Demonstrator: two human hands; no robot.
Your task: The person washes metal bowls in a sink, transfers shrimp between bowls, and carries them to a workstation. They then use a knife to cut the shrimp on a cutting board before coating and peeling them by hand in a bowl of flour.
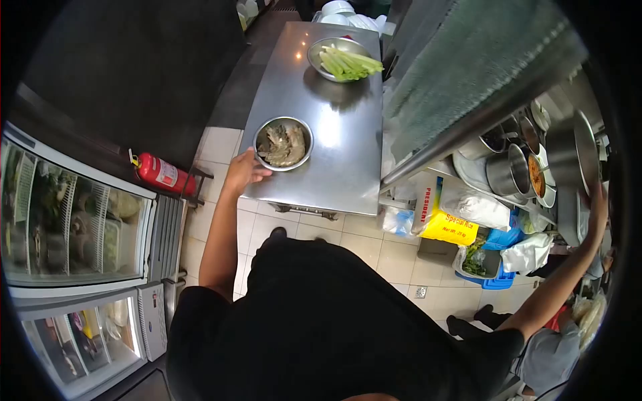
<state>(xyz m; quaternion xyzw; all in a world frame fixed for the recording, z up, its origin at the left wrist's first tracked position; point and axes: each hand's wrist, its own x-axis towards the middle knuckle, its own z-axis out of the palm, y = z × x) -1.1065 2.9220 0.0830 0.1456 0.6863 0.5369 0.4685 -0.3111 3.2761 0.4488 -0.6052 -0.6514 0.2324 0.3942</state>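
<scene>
On the near left part of the steel table stands a small metal bowl (308, 155) of raw, greyish shrimp (284, 146). My left hand (243, 172) is at its near left side, with thumb and fingers curved against the wall below the rim. Far to the right, my right hand (597, 204) is raised to a large steel pot (570, 157), its fingers at the lower rim and partly hidden near the dark edge of the view. Farther back on the table, a wider metal bowl (313, 59) holds cut green stalks (344, 64), some jutting over the rim.
The steel table (281, 80) has a metal post (455, 137) at its right. Pots (505, 175) crowd a right-hand shelf above a yellow rice sack (449, 226) and a crate of greens (476, 260). A fire extinguisher (160, 171) and glass-door fridge (73, 214) stand left. Another person (548, 357) is lower right.
</scene>
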